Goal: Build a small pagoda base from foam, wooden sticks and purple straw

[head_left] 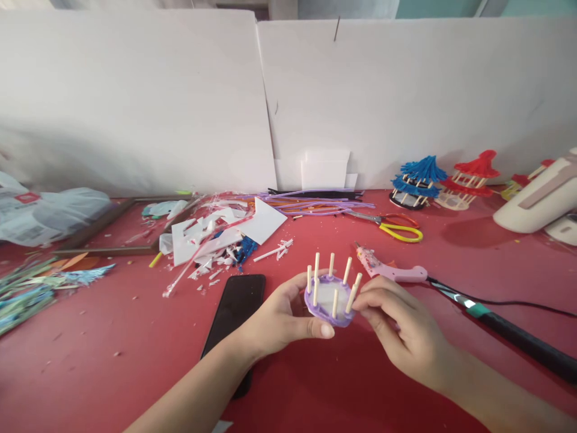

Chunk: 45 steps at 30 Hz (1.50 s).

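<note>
A round white disc (328, 298) has a fuzzy purple pipe-cleaner rim, with several short pale wooden sticks standing upright around its edge. My left hand (288, 316) grips this disc from the left, thumb along the front rim and fingers behind. At the right side of the rim, my right hand (401, 328) is closed in a pinch close beside the sticks. Whatever lies between its fingertips is hidden. Just behind my right hand lies a pink hot glue gun (392, 269) with a dark cable. A black phone (234, 307) lies partly under my left forearm.
Paper scraps (216, 240), purple pipe cleaners (311, 204) and scissors with yellow and red handles (401, 231) lie at the back. Blue (417, 180) and red (469, 180) pavilion models stand back right. A black-and-green tool handle (509, 328) lies right, a brown frame (121, 248) left.
</note>
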Each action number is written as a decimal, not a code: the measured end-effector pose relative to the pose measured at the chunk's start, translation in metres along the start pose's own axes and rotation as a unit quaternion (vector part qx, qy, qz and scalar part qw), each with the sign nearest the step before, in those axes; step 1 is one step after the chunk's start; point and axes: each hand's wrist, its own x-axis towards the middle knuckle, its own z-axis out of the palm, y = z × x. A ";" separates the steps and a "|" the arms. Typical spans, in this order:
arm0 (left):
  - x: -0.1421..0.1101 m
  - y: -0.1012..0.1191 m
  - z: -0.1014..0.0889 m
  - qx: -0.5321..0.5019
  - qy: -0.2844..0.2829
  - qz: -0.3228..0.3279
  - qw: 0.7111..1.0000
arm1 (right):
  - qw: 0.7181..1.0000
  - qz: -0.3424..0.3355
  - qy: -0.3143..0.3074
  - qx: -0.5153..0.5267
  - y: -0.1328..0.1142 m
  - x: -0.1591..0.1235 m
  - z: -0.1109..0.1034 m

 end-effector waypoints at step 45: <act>0.003 -0.024 0.001 0.059 0.047 0.148 0.986 | 0.995 0.033 0.063 0.074 -0.012 0.001 0.028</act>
